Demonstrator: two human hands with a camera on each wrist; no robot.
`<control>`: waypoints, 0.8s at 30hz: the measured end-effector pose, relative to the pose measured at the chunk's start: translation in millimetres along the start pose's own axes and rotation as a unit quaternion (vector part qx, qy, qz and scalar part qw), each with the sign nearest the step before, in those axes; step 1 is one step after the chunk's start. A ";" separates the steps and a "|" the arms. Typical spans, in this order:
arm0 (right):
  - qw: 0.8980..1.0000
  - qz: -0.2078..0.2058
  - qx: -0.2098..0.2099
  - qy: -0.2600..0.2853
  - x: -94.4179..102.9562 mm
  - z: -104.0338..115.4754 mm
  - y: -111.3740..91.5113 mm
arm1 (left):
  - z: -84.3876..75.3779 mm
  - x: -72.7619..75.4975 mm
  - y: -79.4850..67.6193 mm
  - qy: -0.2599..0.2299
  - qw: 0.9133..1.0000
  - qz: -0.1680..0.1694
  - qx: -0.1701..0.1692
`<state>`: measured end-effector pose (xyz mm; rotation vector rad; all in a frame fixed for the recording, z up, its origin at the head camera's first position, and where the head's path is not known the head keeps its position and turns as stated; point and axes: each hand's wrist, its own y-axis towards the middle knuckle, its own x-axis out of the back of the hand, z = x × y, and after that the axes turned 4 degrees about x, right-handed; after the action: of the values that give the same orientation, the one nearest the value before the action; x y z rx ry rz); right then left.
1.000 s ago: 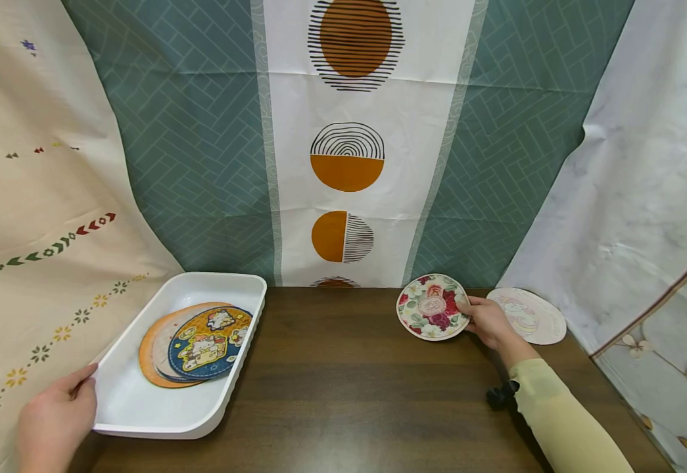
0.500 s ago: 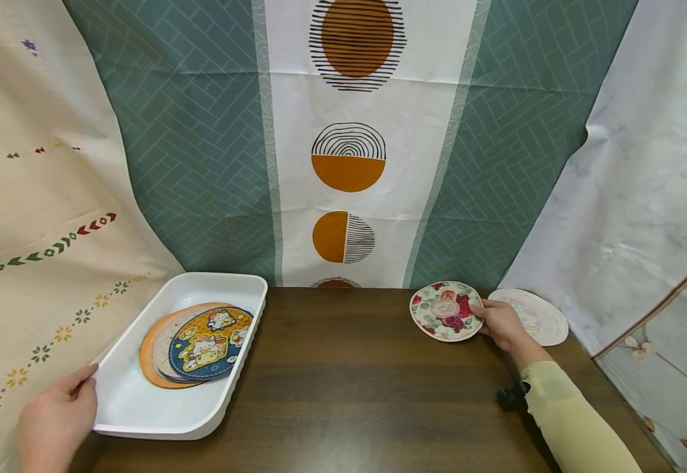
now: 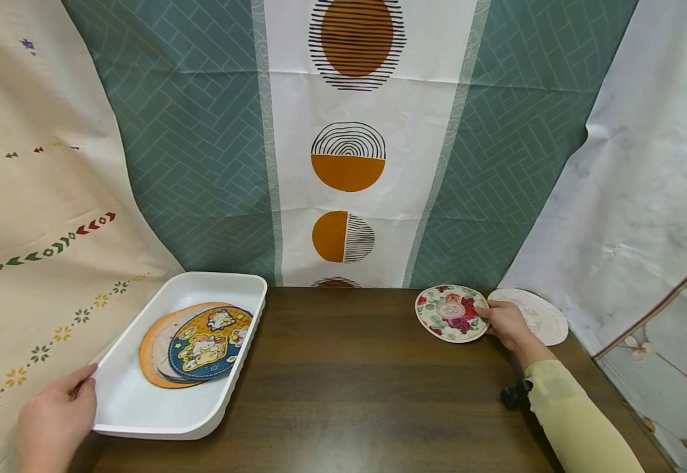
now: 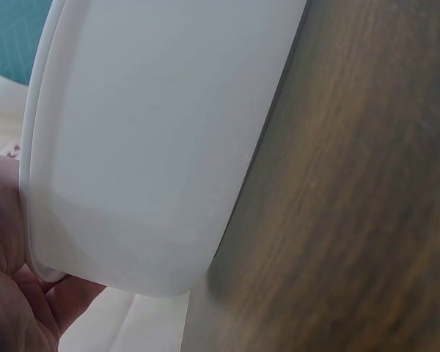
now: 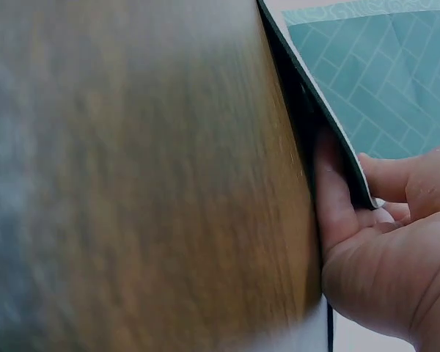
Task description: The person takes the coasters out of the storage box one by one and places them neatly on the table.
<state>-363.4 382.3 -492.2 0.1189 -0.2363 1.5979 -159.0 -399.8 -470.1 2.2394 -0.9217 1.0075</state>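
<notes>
At the far right of the table in the head view, my right hand [image 3: 511, 328] pinches the edge of a round floral mat [image 3: 451, 314]. The right wrist view shows the mat's dark underside [image 5: 292, 81], tilted slightly up from the wood, with fingers [image 5: 334, 194] beneath it and the thumb on top. On the left, my left hand [image 3: 56, 417] grips the near-left rim of a white tray [image 3: 142, 414]. Inside the tray lie several overlapping round mats, the top one a blue and brown cartoon mat [image 3: 210, 345]. The left wrist view shows the tray's outer wall [image 4: 147, 147].
A pale pink and white round mat [image 3: 541, 318] lies just beyond my right hand, partly covered by it. Brown wooden table [image 3: 331, 374] spans between tray and floral mat. A patterned green and white cloth [image 3: 343, 197] hangs behind, with further cloths at both sides.
My right hand has moved the floral mat a little to the right and lowered it flatter toward the table. The left hand and tray have stayed put.
</notes>
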 end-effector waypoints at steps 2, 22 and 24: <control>1.000 -0.006 -0.002 -0.001 1.0 -1.0 0.6 | 0.9 0.2 0.1 0.001 1.000 -0.001 -0.002; 0.992 -0.082 -0.033 -0.090 11.9 7.2 -7.0 | 5.0 2.2 0.4 0.002 0.999 -0.013 -0.039; 0.991 -0.087 -0.036 -0.095 11.9 9.1 -7.5 | 4.8 2.4 0.6 0.004 0.999 -0.010 -0.038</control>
<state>-357.1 392.1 -480.2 0.2297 -0.4209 1.4040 -156.2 -404.4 -471.0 2.1750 -0.9169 0.9555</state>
